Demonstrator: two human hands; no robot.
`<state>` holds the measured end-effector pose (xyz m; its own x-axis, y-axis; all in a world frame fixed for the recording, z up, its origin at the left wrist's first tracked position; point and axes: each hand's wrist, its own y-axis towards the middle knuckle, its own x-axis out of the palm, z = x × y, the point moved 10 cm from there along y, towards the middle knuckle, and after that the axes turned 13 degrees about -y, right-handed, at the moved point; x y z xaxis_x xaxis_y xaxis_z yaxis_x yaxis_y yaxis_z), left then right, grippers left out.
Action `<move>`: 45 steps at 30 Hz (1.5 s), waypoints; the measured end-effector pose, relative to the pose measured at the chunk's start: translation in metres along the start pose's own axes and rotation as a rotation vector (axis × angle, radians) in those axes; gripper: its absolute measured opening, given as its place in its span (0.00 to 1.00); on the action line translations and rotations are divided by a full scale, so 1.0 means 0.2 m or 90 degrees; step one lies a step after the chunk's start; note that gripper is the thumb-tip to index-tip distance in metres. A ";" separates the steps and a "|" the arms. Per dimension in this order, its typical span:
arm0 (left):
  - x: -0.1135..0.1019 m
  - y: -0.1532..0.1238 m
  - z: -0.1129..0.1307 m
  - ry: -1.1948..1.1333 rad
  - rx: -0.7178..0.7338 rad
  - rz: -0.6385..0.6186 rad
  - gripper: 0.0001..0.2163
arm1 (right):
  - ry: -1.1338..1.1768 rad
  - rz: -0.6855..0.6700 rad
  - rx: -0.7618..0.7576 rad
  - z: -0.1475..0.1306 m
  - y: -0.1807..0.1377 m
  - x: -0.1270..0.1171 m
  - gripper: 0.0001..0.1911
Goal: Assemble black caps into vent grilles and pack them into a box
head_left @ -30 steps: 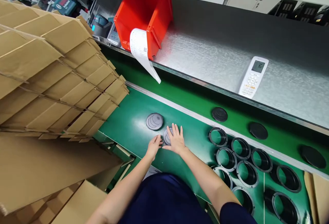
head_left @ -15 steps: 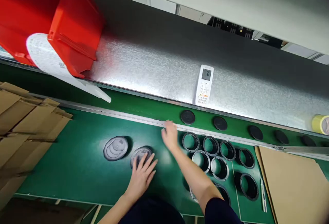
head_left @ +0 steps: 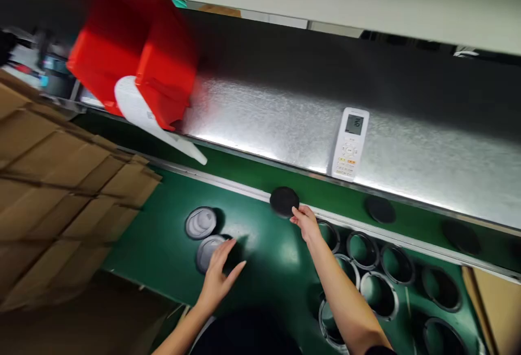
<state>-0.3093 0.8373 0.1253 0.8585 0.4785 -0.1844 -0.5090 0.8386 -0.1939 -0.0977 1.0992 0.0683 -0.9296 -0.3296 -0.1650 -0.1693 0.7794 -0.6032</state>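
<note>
My right hand (head_left: 304,222) pinches the edge of a black round disc (head_left: 284,201) held just above the green bench (head_left: 163,241) by its metal rail. My left hand (head_left: 218,274) lies with fingers spread on the bench, its fingertips touching a grey ribbed disc (head_left: 208,249). A second grey ribbed disc (head_left: 201,222) sits just beyond that one. Several black rings (head_left: 363,247) stand open side up to the right of my right hand.
Stacked cardboard sheets (head_left: 52,181) fill the left. A red bin (head_left: 134,67) with a white paper label and a white remote control (head_left: 350,143) sit on the metal shelf. More black discs (head_left: 379,208) lie on the green strip behind the rail.
My right hand left the grey disc, reached to the rail and took hold of a black disc. My left hand stayed by the grey disc. The view swung right, then back left.
</note>
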 end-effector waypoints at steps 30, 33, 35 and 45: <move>0.08 -0.40 0.41 -0.958 -0.183 -0.077 0.44 | -0.312 -0.397 -0.553 -0.40 -1.24 0.62 0.39; 0.10 -0.37 0.38 -0.970 -0.207 -0.043 0.41 | -0.386 -0.306 -0.684 -0.38 -1.33 0.56 0.35; 0.12 -0.36 0.32 -0.972 -0.262 0.022 0.35 | -0.491 -0.267 -0.801 -0.32 -1.41 0.57 0.33; 0.69 -0.23 0.20 -0.710 -0.550 -0.107 0.36 | -0.677 -0.296 -0.447 -0.04 -0.84 0.25 0.68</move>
<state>-0.1654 0.8737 0.1469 0.3022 0.6828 0.6652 0.0737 0.6790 -0.7305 -0.1190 0.9559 0.1666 -0.0949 -0.6341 -0.7674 -0.8230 0.4837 -0.2980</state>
